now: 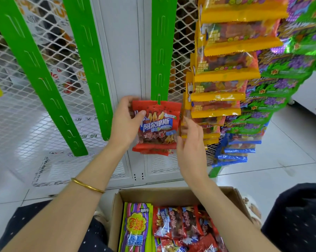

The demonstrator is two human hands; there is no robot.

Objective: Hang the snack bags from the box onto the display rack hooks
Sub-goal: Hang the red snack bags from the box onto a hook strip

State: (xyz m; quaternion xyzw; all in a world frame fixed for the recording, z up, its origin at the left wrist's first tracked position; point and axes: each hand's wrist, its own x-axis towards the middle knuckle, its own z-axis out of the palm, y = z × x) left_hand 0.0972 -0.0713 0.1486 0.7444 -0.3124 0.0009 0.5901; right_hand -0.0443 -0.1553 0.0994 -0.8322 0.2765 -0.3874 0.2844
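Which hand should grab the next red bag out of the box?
Probably the right hand. The left hand grips the red bag at the green strip, while the right seems free and hangs above the red bags in the box.

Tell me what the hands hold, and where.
The left hand grips the red snack bag by its upper left corner. The right hand is at its right edge; grip unclear.

The left hand (125, 122) pinches the top left corner of a red snack bag (158, 128) at the foot of a green strip (162, 51); the right hand (191, 142) is at the bag's right edge, above a cardboard box (171, 196)
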